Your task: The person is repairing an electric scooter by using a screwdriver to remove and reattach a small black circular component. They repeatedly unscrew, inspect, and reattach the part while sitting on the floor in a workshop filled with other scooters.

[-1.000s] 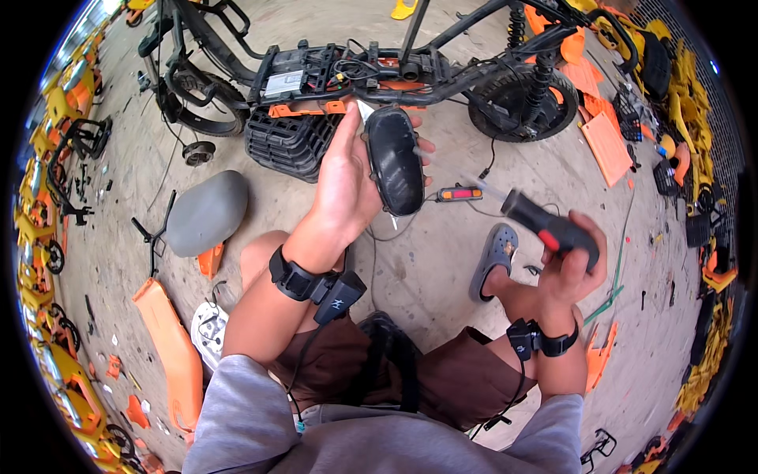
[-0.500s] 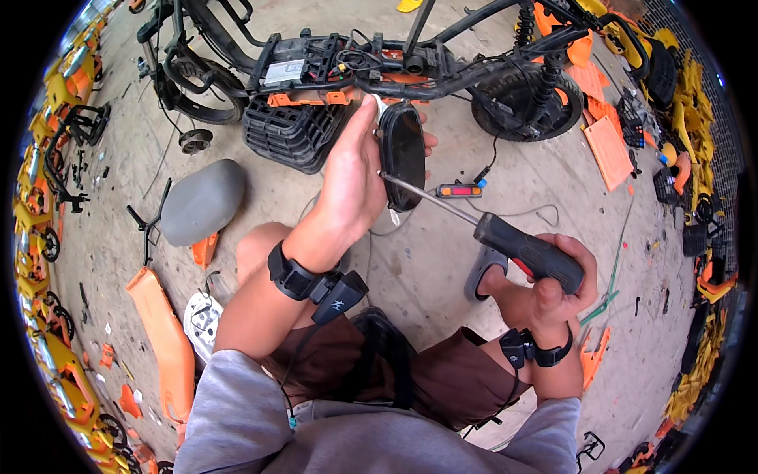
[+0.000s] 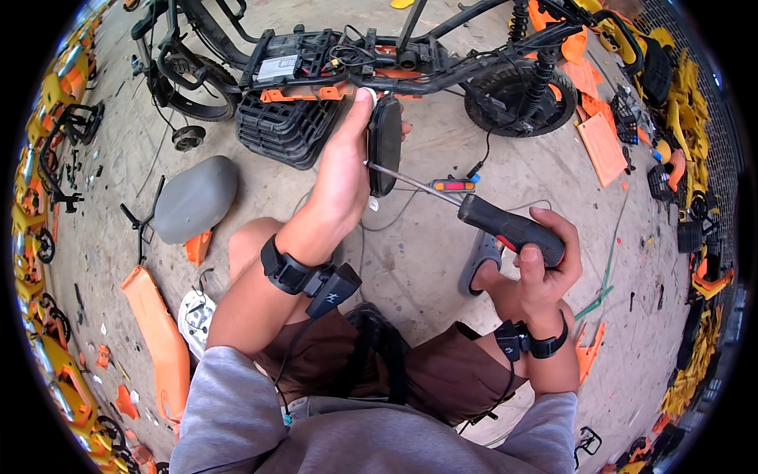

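My left hand (image 3: 344,170) is raised in front of me, closed round a black oval housing (image 3: 385,142) held upright, thumb along its upper end and fingertips showing at its far side. In my right hand (image 3: 555,272) is a screwdriver (image 3: 505,224) with a thick black and red handle. Its metal shaft points left and crosses the lower part of the housing. The tip ends at the housing's left edge, close to my left palm; exactly what it touches there I cannot tell.
A stripped scooter frame (image 3: 438,79) with wheels stands ahead, a black basket (image 3: 280,130) beneath it. A red and amber tail light (image 3: 454,186) lies beyond the screwdriver. At left are a grey seat (image 3: 196,199) and an orange panel (image 3: 156,340). Yellow parts line both sides.
The housing has turned slightly, showing a duller face, and sits a little further left and up. My right hand and the screwdriver have also shifted left and up, the tip still at its edge.
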Tool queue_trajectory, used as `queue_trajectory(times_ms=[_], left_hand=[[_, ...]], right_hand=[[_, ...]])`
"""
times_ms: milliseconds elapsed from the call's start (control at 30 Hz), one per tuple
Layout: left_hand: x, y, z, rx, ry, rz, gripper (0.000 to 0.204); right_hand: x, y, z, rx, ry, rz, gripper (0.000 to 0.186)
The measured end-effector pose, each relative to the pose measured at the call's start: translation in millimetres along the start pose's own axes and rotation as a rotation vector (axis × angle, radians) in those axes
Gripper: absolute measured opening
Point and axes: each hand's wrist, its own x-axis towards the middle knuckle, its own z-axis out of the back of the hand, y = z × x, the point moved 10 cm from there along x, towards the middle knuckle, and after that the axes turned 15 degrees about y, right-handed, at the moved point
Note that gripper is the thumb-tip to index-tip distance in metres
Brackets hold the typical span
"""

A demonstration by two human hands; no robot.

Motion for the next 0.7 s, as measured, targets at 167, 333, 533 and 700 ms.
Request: queue_trajectory(times_ms=[167, 333, 533, 700], left_hand=[[-2.2, -6.4, 3.4, 0.051, -0.007, -0.024, 0.054], [-2.5, -7.1, 3.9, 0.052, -0.012, -0.023, 0.053], [-3.1, -15.3, 1.9, 0.076, -0.01, -0.074, 0.053], [-3.3, -23.6, 2.3, 0.12, 0.011, -0.118, 0.053]], right_hand=[[2.3, -13.7, -3.2, 0.135, -0.037, -0.151, 0.043], [2.9, -30.3, -5.4, 0.271, -0.038, -0.31, 0.037], [3.9, -27.7, -9.4, 0.272, -0.077, -0.294, 0.042], [5.1, -25.1, -11.5, 0.233, -0.065, -0.258, 0.054]])
